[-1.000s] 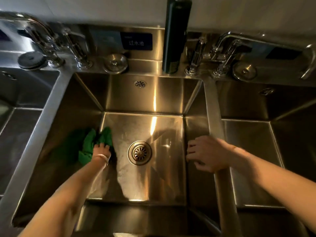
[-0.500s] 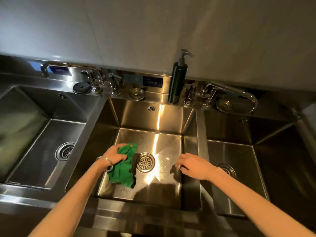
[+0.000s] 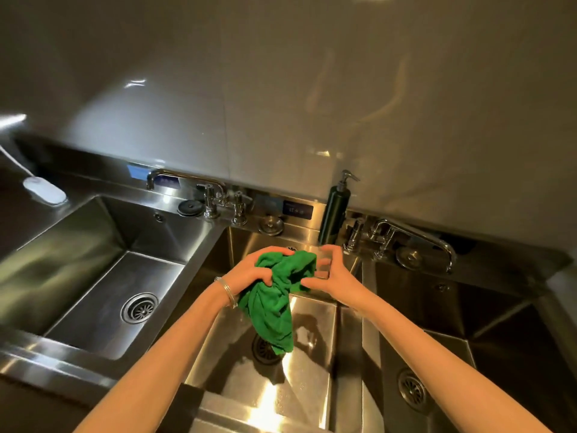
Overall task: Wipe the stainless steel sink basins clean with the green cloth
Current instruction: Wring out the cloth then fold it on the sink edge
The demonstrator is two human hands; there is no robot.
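The green cloth (image 3: 276,295) is bunched and hangs in the air above the middle sink basin (image 3: 315,332). My left hand (image 3: 254,270) grips its upper part, fingers curled into the fabric. My right hand (image 3: 329,275) is at the cloth's right edge, thumb and lower fingers touching the fabric, upper fingers spread. The cloth's tail dangles over the middle drain (image 3: 265,350). A left basin (image 3: 103,276) and a right basin (image 3: 487,332) flank the middle one.
A dark pump bottle (image 3: 334,214) stands on the back ledge behind the middle basin. Faucets sit at the back left (image 3: 212,195) and back right (image 3: 412,242). A white oval device (image 3: 45,190) with a cord lies on the counter at far left.
The cloth has left the basin floor and now hangs raised above it. My left hand lifted it, and my right hand came off the basin divider to the cloth.
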